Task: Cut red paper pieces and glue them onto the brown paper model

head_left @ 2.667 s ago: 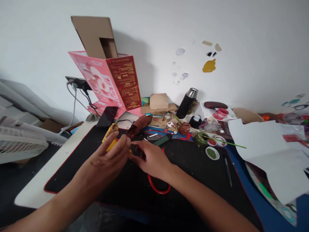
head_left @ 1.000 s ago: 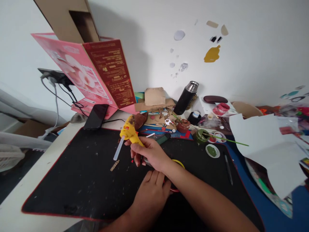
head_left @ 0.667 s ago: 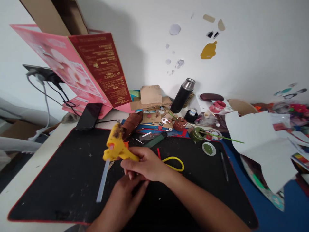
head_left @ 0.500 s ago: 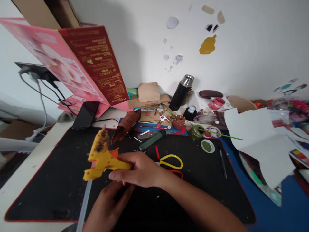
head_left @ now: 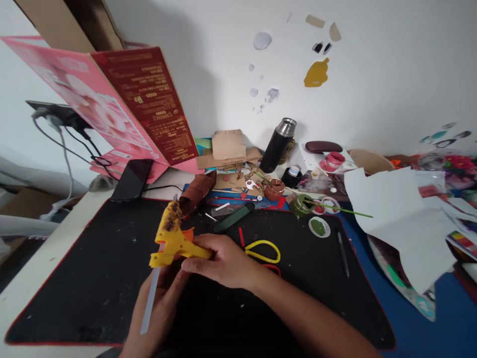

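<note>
A yellow hot glue gun (head_left: 169, 238), scorched dark near its nozzle, is gripped by the handle in my right hand (head_left: 227, 263). Its nozzle points up and away, and a long translucent glue stick (head_left: 150, 301) sticks out of its back end. Behind that stick is my left hand (head_left: 160, 303), close under the gun, with its thumb up against my right hand's fingers. The gun hides most of the left fingers, so I cannot see whether they hold anything. Scissors with a yellow handle (head_left: 264, 251) and a red one lie just beyond my right wrist.
A black mat (head_left: 89, 278) covers the desk. Toward the wall are a brown rolled piece (head_left: 197, 191), a green-handled tool (head_left: 234, 218), paint jars (head_left: 301, 205) and a black flask (head_left: 278, 146). A phone (head_left: 132, 179) lies left; white paper (head_left: 395, 214) lies right.
My right hand has brought the glue gun slightly to the right. My left hand has risen behind the glue stick, closer to the gun.
</note>
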Available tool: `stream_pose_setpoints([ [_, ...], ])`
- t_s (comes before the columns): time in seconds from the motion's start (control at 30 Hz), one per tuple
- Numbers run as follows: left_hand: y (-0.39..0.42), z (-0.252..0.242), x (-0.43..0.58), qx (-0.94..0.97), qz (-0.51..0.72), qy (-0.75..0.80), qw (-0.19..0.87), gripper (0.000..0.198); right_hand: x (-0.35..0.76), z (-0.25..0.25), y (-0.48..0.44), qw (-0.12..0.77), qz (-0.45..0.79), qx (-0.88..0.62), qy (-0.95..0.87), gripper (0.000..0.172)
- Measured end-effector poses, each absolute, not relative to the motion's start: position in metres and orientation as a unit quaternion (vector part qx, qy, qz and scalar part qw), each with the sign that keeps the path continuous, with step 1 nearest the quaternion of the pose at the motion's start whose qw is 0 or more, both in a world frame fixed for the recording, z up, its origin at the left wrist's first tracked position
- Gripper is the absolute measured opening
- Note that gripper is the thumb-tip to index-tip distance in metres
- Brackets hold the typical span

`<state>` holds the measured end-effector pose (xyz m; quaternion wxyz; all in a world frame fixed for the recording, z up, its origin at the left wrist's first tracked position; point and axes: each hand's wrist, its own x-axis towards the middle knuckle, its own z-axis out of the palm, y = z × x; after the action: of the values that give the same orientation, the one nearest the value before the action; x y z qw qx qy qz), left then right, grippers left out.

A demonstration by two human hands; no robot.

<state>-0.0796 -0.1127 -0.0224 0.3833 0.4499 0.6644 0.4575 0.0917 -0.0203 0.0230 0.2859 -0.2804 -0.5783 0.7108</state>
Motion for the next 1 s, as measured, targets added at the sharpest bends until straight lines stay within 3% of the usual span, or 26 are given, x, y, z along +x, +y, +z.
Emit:
stream_pose_setpoints([
  [0.23, -0.090, -0.005, -0.068, 0.491, 0.452, 0.628, 0.402, 0.047, 0.100, 0.024, -0.018, 0.295, 0.708, -0.288, -0.574, 0.040],
  [0.63, -0.076, 0.023, -0.064, 0.655, 0.444, 0.582, 0.188, 0.016, 0.103, 0.020, -0.022, 0.339, 0.660, -0.302, -0.599, 0.040],
  [0.8, -0.071, 0.030, -0.069, 0.709, 0.394, 0.575, 0.107, 0.013, 0.105, 0.013, -0.023, 0.339, 0.654, -0.342, -0.584, 0.053],
  [1.0, -0.074, 0.029, -0.062, 0.766, 0.328, 0.549, 0.056, 0.006, 0.108, 0.012, -0.024, 0.356, 0.581, -0.353, -0.641, 0.043],
])
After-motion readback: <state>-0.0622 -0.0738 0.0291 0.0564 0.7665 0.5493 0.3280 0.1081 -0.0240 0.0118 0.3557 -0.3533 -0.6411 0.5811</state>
